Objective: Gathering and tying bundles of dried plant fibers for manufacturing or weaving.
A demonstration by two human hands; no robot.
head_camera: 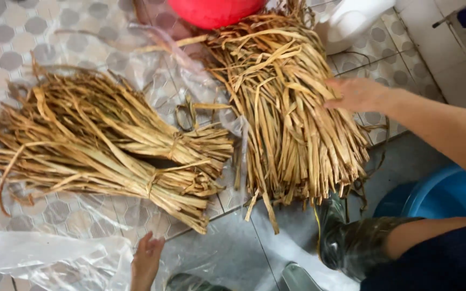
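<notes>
From where I watched, the right hand (358, 94) reached in from the right edge of the frame, fingers spread wide and flat, its palm resting on the upper right side of the loose pile of dried leaf strips (287, 113) at centre frame, gripping nothing. The left hand (146, 261) sat low at the bottom, left of centre, open and relaxed, just beside the clear plastic sheet (55, 258), empty too. Two tied bundles of dried strips (109, 145) lay in the left half on the patterned tile floor (12, 32), well apart from the right hand. A red basin (214, 11) peeked in at the top, a blue basin (449, 194) at the right, dark rubber boots (351, 242) below.
</notes>
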